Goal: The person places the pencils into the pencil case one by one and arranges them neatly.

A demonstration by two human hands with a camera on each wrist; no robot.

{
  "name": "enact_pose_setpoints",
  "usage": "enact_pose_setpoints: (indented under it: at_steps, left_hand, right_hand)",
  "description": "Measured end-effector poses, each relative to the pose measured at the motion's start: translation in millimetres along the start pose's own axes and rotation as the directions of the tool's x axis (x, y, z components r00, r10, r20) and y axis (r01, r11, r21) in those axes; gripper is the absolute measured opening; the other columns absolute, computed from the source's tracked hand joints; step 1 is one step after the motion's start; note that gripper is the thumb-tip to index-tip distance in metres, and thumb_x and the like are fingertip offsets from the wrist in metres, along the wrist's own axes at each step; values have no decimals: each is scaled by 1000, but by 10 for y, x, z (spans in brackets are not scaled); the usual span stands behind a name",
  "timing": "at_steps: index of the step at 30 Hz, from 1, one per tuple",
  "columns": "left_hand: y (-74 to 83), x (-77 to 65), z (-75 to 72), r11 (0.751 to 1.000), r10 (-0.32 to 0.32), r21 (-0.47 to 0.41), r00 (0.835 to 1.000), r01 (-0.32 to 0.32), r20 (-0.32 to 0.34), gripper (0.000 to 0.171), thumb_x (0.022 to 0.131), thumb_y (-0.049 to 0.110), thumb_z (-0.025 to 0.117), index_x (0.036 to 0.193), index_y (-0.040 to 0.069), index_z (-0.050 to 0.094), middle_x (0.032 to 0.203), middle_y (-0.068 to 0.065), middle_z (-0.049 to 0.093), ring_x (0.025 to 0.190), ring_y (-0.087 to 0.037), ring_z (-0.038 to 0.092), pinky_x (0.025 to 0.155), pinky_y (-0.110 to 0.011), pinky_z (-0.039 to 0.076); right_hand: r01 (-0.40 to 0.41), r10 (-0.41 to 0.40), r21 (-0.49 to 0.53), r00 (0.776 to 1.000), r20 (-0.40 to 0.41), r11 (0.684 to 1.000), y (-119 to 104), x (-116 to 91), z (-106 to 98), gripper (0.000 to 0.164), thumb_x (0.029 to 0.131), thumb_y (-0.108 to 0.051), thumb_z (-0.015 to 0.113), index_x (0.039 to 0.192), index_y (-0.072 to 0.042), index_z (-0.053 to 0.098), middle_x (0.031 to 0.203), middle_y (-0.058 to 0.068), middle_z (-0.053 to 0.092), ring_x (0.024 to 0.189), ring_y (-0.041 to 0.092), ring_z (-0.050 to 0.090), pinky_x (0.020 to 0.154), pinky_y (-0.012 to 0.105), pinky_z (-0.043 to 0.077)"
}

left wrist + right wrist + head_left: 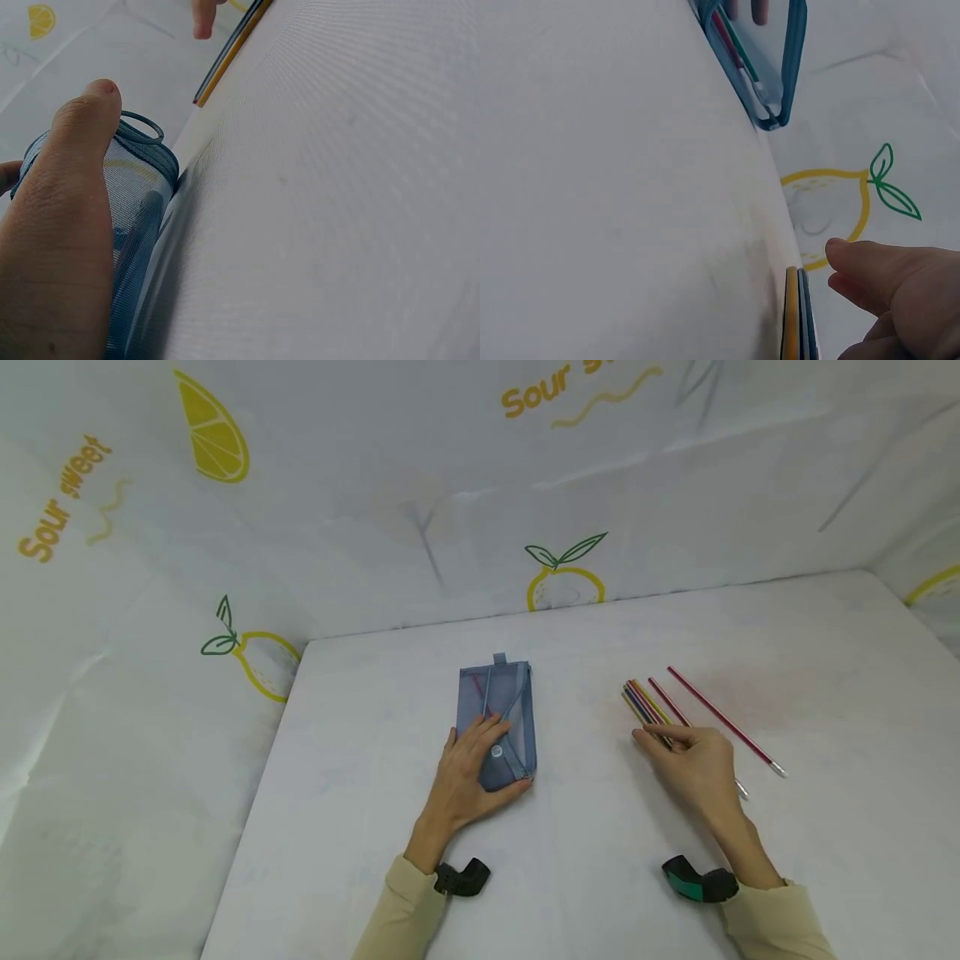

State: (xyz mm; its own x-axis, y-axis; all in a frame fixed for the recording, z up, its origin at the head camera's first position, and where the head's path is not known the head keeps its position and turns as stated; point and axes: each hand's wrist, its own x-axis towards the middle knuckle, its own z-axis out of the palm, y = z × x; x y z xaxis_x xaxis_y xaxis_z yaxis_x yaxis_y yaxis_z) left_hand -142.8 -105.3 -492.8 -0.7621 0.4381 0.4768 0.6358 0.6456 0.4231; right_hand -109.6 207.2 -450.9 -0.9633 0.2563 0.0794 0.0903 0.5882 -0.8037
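A blue mesh zip pouch [513, 702] [139, 202] [791, 60] lies mid-table with its side gaping, and a red and a green pencil show inside. My left hand [468, 772] [60, 225] lies over its near half, fingers on top and thumb along the near corner, holding it. To the right lies a fanned bundle of coloured pencils [647, 703] [796, 315] [232, 49]. My right hand [686, 760] [900, 300] has its loosely bent fingertips on the bundle's near ends, with nothing gripped. One red pencil [720, 718] lies apart, further right.
The white table [600, 860] is walled behind and on both sides by a white sheet with lemon prints [562, 585]. A black camera [461, 878] and a green one [697, 881] sit on my wrists near the front edge.
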Motion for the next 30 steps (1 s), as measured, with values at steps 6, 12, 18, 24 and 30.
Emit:
enact_pose_setpoints:
  at_steps: [6, 12, 18, 24, 30]
  left_hand:
    - [-17, 2, -14, 1000, 10, 3, 1000, -10, -6, 84, 76, 46, 87, 147, 20, 49, 150, -13, 58, 142, -38, 52, 109, -78, 36]
    - [-29, -10, -9, 1000, 11, 5, 1000, -11, -14, 83, 77, 47, 86, 146, 18, 51, 150, -13, 58, 142, -37, 52, 109, -77, 36]
    - [-18, -20, -14, 1000, 9, -7, 1000, -9, -17, 83, 75, 44, 88, 144, 14, 54, 150, -13, 58, 142, -38, 53, 110, -77, 35]
    - [-20, -23, -3, 1000, 4, -8, 1000, -4, -9, 83, 75, 44, 88, 146, 18, 52, 152, -12, 56, 142, -37, 52, 110, -77, 35]
    - [-22, -29, 8, 1000, 6, -3, 1000, -6, -8, 83, 77, 46, 86, 147, 21, 50, 152, -10, 56, 143, -37, 52, 111, -76, 35]
  right_hand:
    - [56, -61, -93, 997, -55, 994, 123, -58, -72, 24, 88, -18, 80, 98, 3, 80, 47, -6, 41, 42, 0, 28, 37, 18, 23]
    - [84, -93, -132, 994, -58, 988, 168, -83, -86, 22, 88, -16, 80, 97, 4, 80, 47, -2, 45, 40, 0, 29, 37, 19, 21]
    - [113, -118, -159, 993, -24, 981, 150, -137, -77, 23, 88, -17, 80, 95, 5, 80, 47, -2, 46, 41, 0, 30, 36, 19, 23]
    - [107, -102, -214, 994, 32, 971, 116, -163, -78, 27, 86, -20, 82, 95, 5, 80, 50, -4, 46, 46, 4, 27, 40, 20, 21]
    - [79, -69, -226, 996, 51, 971, 97, -185, -99, 28, 85, -20, 83, 95, 6, 79, 59, 11, 69, 46, 8, 31, 40, 22, 22]
